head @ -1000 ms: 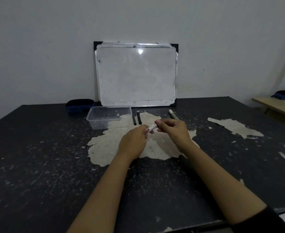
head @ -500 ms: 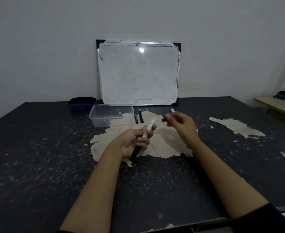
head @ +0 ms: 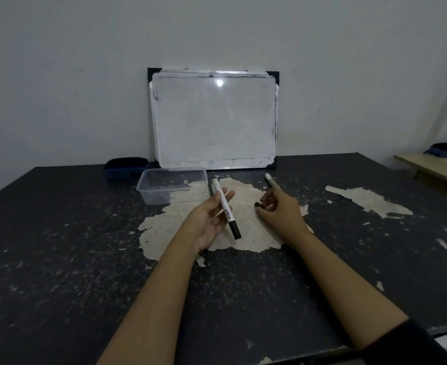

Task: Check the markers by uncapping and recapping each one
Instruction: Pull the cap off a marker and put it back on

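Marker [head: 270, 180] — near end hidden behind right hand [head: 279, 210]; side bench [head: 439, 168] cut off.

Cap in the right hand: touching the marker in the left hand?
Apart. The head view shows bare table between the cap in the right hand and the marker in the left hand.

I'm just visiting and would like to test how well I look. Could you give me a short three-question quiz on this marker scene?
1. True or false: the left hand holds a marker.
2. What does the right hand pinch? A) an eraser B) a small dark cap C) a coin
3. Fill in: the clear plastic container stands in front of the ____ that leans on the wall.

Key: 1 true. 2 B. 3 whiteboard.
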`<state>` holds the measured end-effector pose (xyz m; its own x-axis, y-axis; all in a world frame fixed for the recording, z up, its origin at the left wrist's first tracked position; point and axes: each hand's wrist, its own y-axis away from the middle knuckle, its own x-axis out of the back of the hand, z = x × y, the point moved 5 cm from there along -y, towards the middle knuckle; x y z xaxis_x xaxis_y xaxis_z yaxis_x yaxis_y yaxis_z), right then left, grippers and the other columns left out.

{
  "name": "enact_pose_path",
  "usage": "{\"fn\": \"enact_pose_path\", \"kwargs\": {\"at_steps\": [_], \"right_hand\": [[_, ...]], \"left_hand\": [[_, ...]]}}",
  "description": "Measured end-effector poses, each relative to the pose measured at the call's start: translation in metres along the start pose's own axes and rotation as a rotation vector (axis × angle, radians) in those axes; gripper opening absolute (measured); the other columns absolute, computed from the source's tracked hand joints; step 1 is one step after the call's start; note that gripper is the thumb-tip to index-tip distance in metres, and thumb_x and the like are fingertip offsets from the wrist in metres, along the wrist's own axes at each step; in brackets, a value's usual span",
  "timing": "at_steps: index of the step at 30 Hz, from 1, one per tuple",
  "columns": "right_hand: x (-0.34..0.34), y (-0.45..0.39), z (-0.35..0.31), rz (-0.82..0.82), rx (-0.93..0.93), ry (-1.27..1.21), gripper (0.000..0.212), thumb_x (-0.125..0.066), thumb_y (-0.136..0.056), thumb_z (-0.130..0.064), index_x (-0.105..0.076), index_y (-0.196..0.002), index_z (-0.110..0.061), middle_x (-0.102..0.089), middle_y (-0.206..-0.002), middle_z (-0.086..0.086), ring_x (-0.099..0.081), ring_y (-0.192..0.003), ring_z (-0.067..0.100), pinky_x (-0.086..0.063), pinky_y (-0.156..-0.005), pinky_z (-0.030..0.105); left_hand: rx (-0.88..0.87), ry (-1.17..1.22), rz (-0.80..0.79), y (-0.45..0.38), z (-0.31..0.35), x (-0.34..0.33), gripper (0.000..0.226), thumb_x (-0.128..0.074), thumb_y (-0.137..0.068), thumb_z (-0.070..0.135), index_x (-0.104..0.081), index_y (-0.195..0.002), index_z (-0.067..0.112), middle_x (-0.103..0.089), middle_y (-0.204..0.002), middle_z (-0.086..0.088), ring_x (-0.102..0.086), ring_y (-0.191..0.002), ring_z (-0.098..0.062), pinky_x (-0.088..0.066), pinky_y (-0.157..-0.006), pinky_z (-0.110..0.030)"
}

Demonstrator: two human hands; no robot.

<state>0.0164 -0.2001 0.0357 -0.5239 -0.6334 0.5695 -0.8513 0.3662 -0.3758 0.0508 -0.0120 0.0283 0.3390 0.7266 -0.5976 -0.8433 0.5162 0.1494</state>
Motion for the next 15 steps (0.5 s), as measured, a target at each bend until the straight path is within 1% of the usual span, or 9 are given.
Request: {"fn": "enact_pose_path", "kwargs": {"at_steps": [2,4,5,7,9,11,13,15], "right_hand": [[-0.001,0.000,-0.001,0.001,0.007,0.010,0.022,-0.078,-0.084,-0.019,-0.065,-0.100,-0.014,-0.068,-0.096,0.000,-0.060,-0.078,0.006,-0.047,-0.069,0.014],[0.000,0.001,-0.002,0.027,0.031,0.026,0.022,-0.078,-0.083,-0.021,-0.065,-0.100,-0.016,-0.067,-0.100,-0.003,-0.058,-0.080,0.005,-0.049,-0.073,0.020],[0.001,0.001,-0.005,0.035,0.055,0.021,0.022,-0.078,-0.083,-0.021,-0.066,-0.101,-0.017,-0.067,-0.101,-0.004,-0.058,-0.080,0.004,-0.050,-0.074,0.022],[0.001,0.002,-0.013,-0.018,0.116,-0.032,0.028,-0.080,-0.080,-0.023,-0.066,-0.104,-0.021,-0.069,-0.097,-0.006,-0.059,-0.077,0.008,-0.051,-0.069,0.019],[-0.003,0.006,-0.025,-0.149,0.140,-0.190,0.037,-0.083,-0.077,-0.027,-0.067,-0.111,-0.027,-0.072,-0.091,-0.006,-0.060,-0.069,0.013,-0.050,-0.063,0.017],[-0.008,0.010,-0.034,-0.236,0.102,-0.423,0.042,-0.083,-0.079,-0.026,-0.068,-0.118,-0.028,-0.076,-0.090,-0.004,-0.061,-0.068,0.009,-0.051,-0.064,0.018],[-0.011,0.011,-0.038,-0.238,0.030,-0.634,0.032,-0.078,-0.085,-0.020,-0.072,-0.116,-0.020,-0.075,-0.089,-0.006,-0.063,-0.073,0.010,-0.051,-0.065,0.023],[-0.010,0.011,-0.039,-0.185,-0.031,-0.758,0.018,-0.073,-0.089,-0.018,-0.075,-0.106,-0.017,-0.074,-0.082,-0.007,-0.060,-0.070,0.008,-0.047,-0.064,0.026]], "left_hand": [[-0.027,0.028,0.005,0.000,0.002,0.001,0.020,-0.052,-0.097,0.026,-0.062,-0.113,0.019,-0.072,-0.107,0.007,-0.061,-0.086,-0.012,-0.049,-0.080,-0.028],[-0.056,0.066,0.025,-0.002,0.004,0.004,0.022,-0.055,-0.095,0.025,-0.062,-0.114,0.015,-0.071,-0.111,0.002,-0.062,-0.096,-0.016,-0.051,-0.084,-0.030],[-0.070,0.102,0.041,-0.002,0.005,0.005,0.021,-0.057,-0.094,0.023,-0.063,-0.111,0.012,-0.071,-0.109,-0.002,-0.062,-0.099,-0.019,-0.053,-0.083,-0.031],[-0.087,0.210,0.062,-0.002,0.007,0.006,0.014,-0.060,-0.092,0.017,-0.066,-0.099,0.006,-0.070,-0.098,-0.007,-0.064,-0.098,-0.021,-0.059,-0.075,-0.031],[-0.103,0.295,0.063,0.000,0.008,0.005,0.010,-0.061,-0.091,0.010,-0.065,-0.091,0.002,-0.068,-0.091,-0.011,-0.066,-0.092,-0.021,-0.062,-0.069,-0.029],[-0.100,0.317,0.043,0.000,0.008,0.003,0.010,-0.062,-0.090,0.007,-0.064,-0.093,-0.003,-0.069,-0.096,-0.015,-0.068,-0.094,-0.022,-0.062,-0.074,-0.029],[-0.060,0.293,0.017,0.002,0.004,-0.001,0.017,-0.065,-0.087,0.006,-0.064,-0.098,-0.006,-0.068,-0.104,-0.019,-0.068,-0.097,-0.025,-0.060,-0.079,-0.028],[-0.004,0.240,-0.001,0.003,-0.002,-0.006,0.020,-0.068,-0.084,0.007,-0.066,-0.099,-0.006,-0.068,-0.104,-0.019,-0.069,-0.095,-0.024,-0.060,-0.078,-0.026]]}}
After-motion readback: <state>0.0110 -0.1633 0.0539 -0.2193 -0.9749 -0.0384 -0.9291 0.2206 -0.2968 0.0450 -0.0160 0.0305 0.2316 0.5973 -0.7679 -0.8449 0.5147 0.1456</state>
